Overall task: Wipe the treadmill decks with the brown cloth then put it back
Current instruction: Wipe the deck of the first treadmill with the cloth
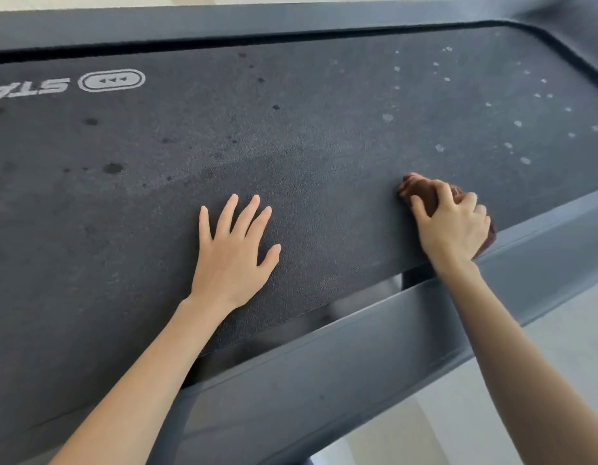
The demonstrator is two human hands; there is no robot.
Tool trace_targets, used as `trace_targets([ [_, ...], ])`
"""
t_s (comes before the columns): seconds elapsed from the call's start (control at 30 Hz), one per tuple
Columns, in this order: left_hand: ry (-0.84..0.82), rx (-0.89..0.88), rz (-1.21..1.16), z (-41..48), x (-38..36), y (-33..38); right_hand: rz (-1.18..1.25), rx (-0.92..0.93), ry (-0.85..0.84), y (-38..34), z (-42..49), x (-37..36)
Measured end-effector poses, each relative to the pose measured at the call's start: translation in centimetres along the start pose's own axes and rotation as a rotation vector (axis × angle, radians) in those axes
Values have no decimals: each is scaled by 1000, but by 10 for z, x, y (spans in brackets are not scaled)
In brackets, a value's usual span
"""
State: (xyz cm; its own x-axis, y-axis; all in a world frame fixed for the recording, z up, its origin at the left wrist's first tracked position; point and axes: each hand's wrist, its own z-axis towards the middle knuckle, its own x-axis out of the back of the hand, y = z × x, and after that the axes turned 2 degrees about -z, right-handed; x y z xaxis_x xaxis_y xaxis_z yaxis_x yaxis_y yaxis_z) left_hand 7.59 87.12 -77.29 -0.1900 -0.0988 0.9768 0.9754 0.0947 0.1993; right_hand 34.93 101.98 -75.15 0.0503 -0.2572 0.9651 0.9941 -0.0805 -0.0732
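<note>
Near side rail (pixel 358 347) runs under both my forearms. My left hand (pixel 232 253) lies flat, fingers spread, on the treadmill deck (pixel 290 129). My right hand (pixel 453 223) grips the brown cloth (pixel 421 189), bunched into a dark wad, pressed on the deck by the near edge. Beyond: pale spots far right, dark spots left, white logo (pixel 111 80), far rail (pixel 257 21).

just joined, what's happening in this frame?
A person is wiping a treadmill belt. The right hand holds a bunched brown cloth against the belt near its near edge. The left hand rests flat on the belt, fingers spread. Pale spots beyond the cloth and dark spots to the left remain on the belt.
</note>
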Motion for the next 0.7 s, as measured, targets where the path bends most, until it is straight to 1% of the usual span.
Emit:
trace_targets([
  [0.03,-1,-1,-1,0,0,0,-2,41,6,-11,-14,3],
  [0.1,4,-4,0,0,1,-1,38,187,39,-37,-48,10],
  [0.2,1,-17,-24,-1,4,-2,109,459,127,-61,-97,16],
  [0.27,-21,-50,-24,-3,8,-9,126,621,101,-59,-100,19],
  [0.3,-35,-85,-18,-5,9,-16,133,633,76,-54,-91,19],
  [0.33,-50,-128,-22,-7,12,-24,135,591,62,-48,-80,20],
  [0.43,-76,-221,-66,-21,18,-45,125,313,-30,-34,-52,23],
  [0.47,-73,-226,-75,-27,19,-48,127,288,-49,-35,-53,24],
  [0.5,-70,-225,-82,-34,20,-50,140,318,-66,-39,-60,27],
  [0.53,-69,-218,-86,-42,20,-51,169,386,-79,-44,-72,33],
  [0.6,-63,-192,-94,-53,20,-52,273,538,-102,-54,-103,48],
  [0.7,-56,-178,-98,-62,23,-53,422,696,-141,-76,-144,71],
])
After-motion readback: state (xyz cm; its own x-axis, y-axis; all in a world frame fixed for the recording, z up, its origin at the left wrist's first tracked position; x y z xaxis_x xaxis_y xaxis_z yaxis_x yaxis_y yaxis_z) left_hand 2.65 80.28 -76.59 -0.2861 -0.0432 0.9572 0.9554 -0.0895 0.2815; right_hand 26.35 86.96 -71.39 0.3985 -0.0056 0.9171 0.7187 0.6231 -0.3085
